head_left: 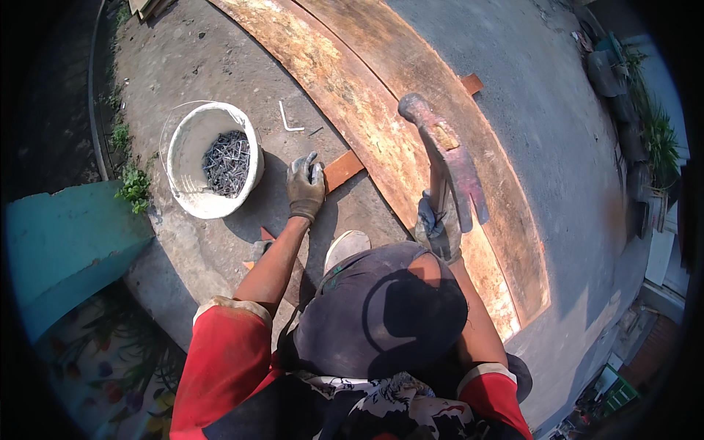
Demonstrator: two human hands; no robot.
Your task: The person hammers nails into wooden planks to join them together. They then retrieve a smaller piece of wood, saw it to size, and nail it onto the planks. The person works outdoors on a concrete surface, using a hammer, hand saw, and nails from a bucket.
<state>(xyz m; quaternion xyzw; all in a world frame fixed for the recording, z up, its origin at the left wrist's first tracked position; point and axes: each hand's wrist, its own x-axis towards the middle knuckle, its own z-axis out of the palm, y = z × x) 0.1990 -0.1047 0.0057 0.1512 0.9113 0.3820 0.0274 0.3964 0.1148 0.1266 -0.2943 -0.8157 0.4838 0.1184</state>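
Observation:
My right hand (438, 233), in a grey glove, is closed round the handle of a claw hammer (442, 150). The hammer is raised above two long, weathered boards (381, 128), its worn, reddish head pointing away from me. My left hand (306, 192), also gloved, is at the near end of an orange-brown wooden strip (343, 170), fingers bent against it. That strip runs in under the left board. Part of the left fingers' grip is hidden. A white bucket (253, 165) with many loose nails (226, 163) stands left of my left hand.
On the concrete beyond my left hand lie a bent white rod (289, 119) and a small dark nail (315, 132). Another strip end (472, 83) juts out past the right board. A teal panel (73, 242) stands at the left; plants (660, 139) line the far right.

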